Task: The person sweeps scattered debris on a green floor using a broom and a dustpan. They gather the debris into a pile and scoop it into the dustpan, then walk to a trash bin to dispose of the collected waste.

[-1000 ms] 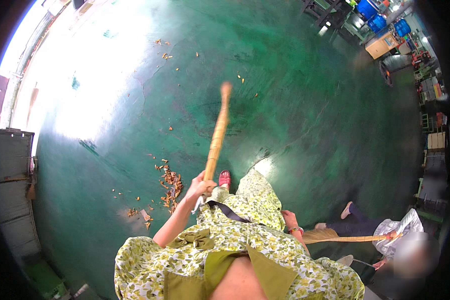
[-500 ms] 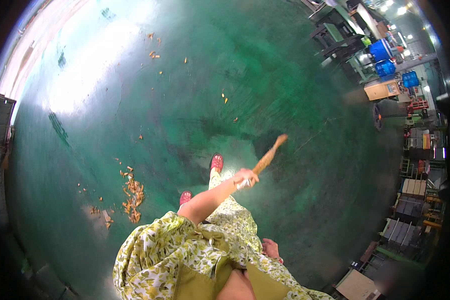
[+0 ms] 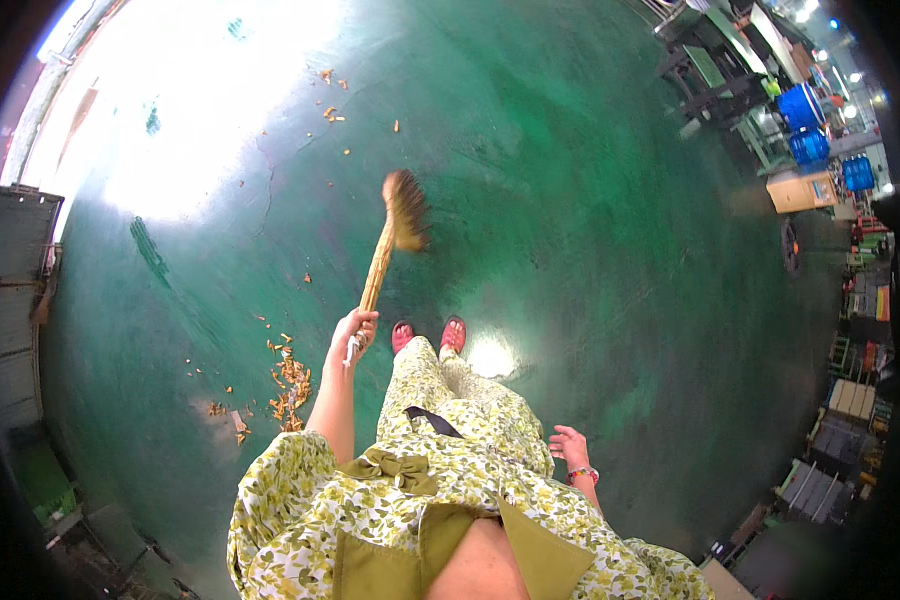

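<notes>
My left hand (image 3: 354,333) is wrapped round the end of a short straw broom's pale handle (image 3: 377,268). The broom reaches away from me over the green floor, its dark bristles (image 3: 411,222) fanned to the right and blurred. Whether the bristles touch the floor, I cannot tell. Low on the right hangs my right hand (image 3: 569,445), holding nothing, with the fingers apart and a beaded bracelet at the wrist. A heap of orange-brown scraps (image 3: 290,385) lies on the floor left of my left forearm. More loose bits (image 3: 332,114) are scattered farther off.
My feet in red sandals (image 3: 453,334) stand side by side on the green floor (image 3: 610,270). Along the right are machines, blue drums (image 3: 800,107), a wooden box (image 3: 802,192) and stacked goods. A grey metal panel (image 3: 8,235) stands at the left; bright light glares at upper left.
My left hand has swung the broom from the right across to the left and forward. My feet have come together. Several bits at mid floor no longer show. My right hand has moved slightly forward.
</notes>
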`<state>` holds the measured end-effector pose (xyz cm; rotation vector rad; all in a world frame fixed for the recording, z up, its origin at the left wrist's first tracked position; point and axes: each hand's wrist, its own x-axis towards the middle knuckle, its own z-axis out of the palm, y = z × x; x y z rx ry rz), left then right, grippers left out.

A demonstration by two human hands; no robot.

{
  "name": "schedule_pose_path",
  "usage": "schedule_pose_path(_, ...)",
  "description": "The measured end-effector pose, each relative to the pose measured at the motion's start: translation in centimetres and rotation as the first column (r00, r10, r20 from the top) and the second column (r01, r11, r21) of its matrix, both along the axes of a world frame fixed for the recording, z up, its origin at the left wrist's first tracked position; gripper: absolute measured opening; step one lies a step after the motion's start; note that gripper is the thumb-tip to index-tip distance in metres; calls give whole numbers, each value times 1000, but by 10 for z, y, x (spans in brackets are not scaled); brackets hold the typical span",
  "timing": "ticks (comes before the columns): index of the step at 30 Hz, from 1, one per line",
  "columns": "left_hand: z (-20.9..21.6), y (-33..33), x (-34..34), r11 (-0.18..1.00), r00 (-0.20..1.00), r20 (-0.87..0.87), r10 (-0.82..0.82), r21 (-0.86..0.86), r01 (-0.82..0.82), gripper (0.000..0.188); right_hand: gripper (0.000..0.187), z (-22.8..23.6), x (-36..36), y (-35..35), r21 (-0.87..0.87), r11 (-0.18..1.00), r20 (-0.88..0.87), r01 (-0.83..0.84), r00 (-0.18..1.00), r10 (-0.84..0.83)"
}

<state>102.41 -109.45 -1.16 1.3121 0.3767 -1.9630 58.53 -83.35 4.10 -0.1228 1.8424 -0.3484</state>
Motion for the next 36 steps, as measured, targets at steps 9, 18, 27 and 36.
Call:
schedule_pose_path(9, 96, -23, -35, 927, 760, 606, -235, -95, 362, 28, 33, -28, -3, -65, 36, 999, 32, -35, 999, 34)
schedule_pose_path(18, 62, -152, -102, 694, 765, 210, -609, -326, 642, 37, 33, -27, 67, -177, -108, 993, 67, -40, 997, 48)
schedule_pose_path(27, -48, -286, -229, 936, 899, -288, -330, -221, 273, 11, 29, 26, 83, -162, -53, 992, -10, 113, 993, -114)
schedule_pose_path(36, -103, -187, 17, 991, 928, -373, 0, -122, -49, 15, 31, -49, 12, -87, 1, 767, -20, -642, 767, 642)
